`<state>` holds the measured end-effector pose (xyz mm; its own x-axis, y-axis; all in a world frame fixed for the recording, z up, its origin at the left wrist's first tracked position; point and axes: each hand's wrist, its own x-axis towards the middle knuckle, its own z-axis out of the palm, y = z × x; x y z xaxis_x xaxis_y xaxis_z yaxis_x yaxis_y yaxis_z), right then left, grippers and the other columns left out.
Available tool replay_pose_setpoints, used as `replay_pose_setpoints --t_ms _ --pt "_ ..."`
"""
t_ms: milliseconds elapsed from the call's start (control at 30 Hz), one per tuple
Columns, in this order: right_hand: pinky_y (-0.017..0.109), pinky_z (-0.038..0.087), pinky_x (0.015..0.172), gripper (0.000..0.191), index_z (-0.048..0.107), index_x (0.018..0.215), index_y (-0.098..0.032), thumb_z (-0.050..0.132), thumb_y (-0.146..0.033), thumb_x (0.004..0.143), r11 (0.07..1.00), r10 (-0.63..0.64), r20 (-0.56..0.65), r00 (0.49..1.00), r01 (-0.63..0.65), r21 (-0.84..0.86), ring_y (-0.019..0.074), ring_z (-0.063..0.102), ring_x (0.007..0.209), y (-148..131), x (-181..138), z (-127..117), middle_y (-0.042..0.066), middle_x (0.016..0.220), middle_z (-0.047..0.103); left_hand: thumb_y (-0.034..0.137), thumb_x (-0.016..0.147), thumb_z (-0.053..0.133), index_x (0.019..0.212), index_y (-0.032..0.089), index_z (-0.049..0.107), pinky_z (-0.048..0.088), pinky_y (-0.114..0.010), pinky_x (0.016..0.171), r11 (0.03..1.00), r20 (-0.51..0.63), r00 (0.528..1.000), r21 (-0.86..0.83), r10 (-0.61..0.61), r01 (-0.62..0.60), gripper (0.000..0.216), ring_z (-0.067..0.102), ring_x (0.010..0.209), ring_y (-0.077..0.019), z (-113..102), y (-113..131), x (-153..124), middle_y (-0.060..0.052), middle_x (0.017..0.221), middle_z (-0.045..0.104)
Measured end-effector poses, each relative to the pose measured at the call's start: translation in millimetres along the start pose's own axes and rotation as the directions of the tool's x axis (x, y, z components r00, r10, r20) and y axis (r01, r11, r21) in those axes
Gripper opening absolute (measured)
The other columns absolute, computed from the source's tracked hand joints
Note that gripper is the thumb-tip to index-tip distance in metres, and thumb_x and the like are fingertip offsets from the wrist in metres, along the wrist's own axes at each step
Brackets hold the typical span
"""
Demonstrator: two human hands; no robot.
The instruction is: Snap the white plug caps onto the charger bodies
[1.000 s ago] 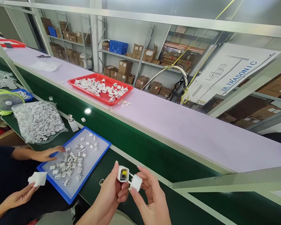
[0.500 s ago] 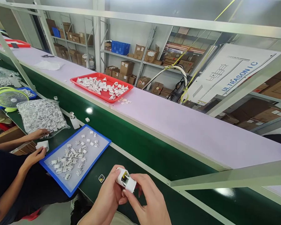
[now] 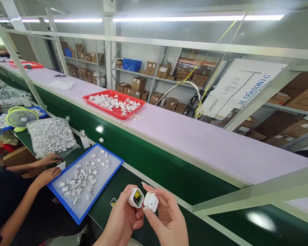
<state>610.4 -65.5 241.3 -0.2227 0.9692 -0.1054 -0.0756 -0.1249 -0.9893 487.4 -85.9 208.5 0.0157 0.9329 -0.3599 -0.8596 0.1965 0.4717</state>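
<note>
My left hand [image 3: 124, 212] grips a white charger housing [image 3: 137, 198]; its open end faces right and shows yellow and green parts inside. Between the thumb and fingers of my right hand [image 3: 166, 212] is a white plug cap [image 3: 151, 201], its face with a round metal pin turned toward me. Cap and housing are close together, with the cap just right of the opening. Another open charger housing [image 3: 113, 202] stands on the dark green bench, left of my left hand and partly covered by it.
A blue-rimmed tray [image 3: 78, 218] with several white plug pieces lies to the left. Beside it, a co-worker's hands [image 3: 47, 171] hold a white piece near a full plastic bag [image 3: 51, 136]. A red tray [image 3: 86, 99] rests on the raised shelf; a metal strut [image 3: 246, 194] slants at right.
The cap has come away from the housing's opening and turned its pin face toward me. The view has tilted upward. The co-worker's hands have come together over the white piece.
</note>
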Motion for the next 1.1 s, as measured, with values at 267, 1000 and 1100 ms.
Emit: replay_pose_setpoints --t_ms 267,1000,1100 --pt "0.023 0.053 0.049 0.046 0.067 0.104 -0.028 0.087 -0.056 0.072 0.979 0.027 -0.015 1.000 -0.023 0.203 0.0328 0.067 0.115 10 -3 23 0.012 0.148 0.059 0.068 0.079 0.073 0.100 0.021 0.059 0.031 -0.020 0.048 0.993 0.054 0.998 0.115 0.025 -0.031 0.053 0.046 0.059 -0.0106 14 -4 -6 0.000 0.080 0.059" --pt "0.031 0.059 0.070 0.046 0.064 0.102 -0.025 0.076 -0.063 0.081 0.996 0.073 0.034 0.997 -0.071 -0.046 0.0192 0.065 0.072 -8 1 0 0.002 0.086 0.069 0.070 0.089 0.063 0.104 0.022 0.055 0.043 -0.022 0.056 0.909 0.018 0.981 0.372 0.194 -0.187 0.051 0.051 0.062 -0.0114 -5 -15 3 0.003 0.075 0.059" --pt "0.034 0.059 0.073 0.047 0.063 0.100 -0.024 0.077 -0.064 0.080 0.994 0.104 0.030 0.994 -0.103 -0.029 0.0206 0.066 0.075 -6 0 -1 0.002 0.087 0.069 0.071 0.092 0.059 0.104 0.022 0.055 0.043 -0.021 0.058 0.877 0.028 0.976 0.433 0.218 -0.208 0.051 0.051 0.065 -0.0116 -3 -14 2 0.002 0.077 0.058"
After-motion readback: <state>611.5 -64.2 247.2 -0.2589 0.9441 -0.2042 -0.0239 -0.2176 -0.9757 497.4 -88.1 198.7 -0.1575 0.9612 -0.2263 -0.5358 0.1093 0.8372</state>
